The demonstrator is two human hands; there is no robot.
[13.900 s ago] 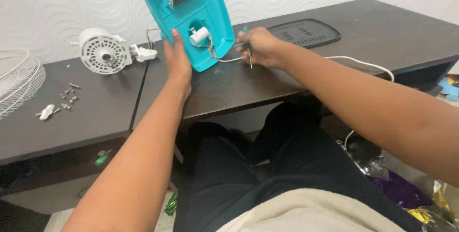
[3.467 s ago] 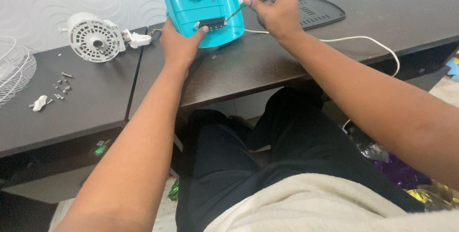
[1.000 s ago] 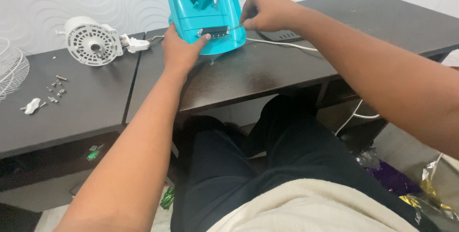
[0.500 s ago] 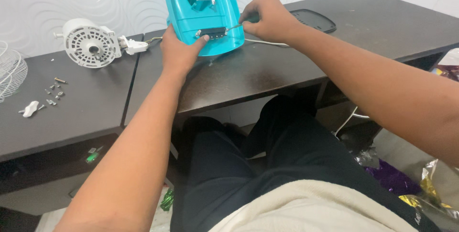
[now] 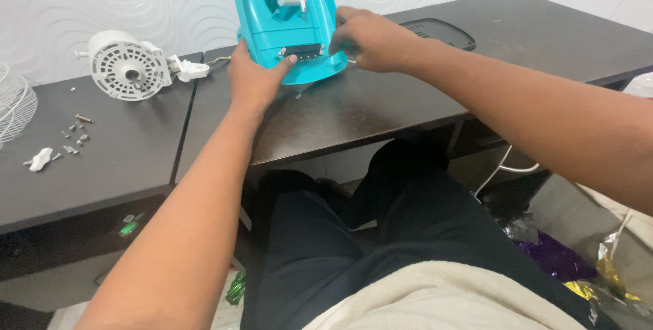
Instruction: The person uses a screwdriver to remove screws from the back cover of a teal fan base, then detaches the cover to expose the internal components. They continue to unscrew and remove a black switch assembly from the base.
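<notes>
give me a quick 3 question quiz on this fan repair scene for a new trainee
1. True or false: the left hand touches the teal housing.
2. Which lies farthest to the left on the dark table? A) white motor B) loose screws C) black panel
3. Fill in: the right hand rests at the housing's ____ edge, near the dark terminal strip.

Key: 1 true; 2 B; 3 lower right. Whether the right hand holds a tool cannot be told.
</notes>
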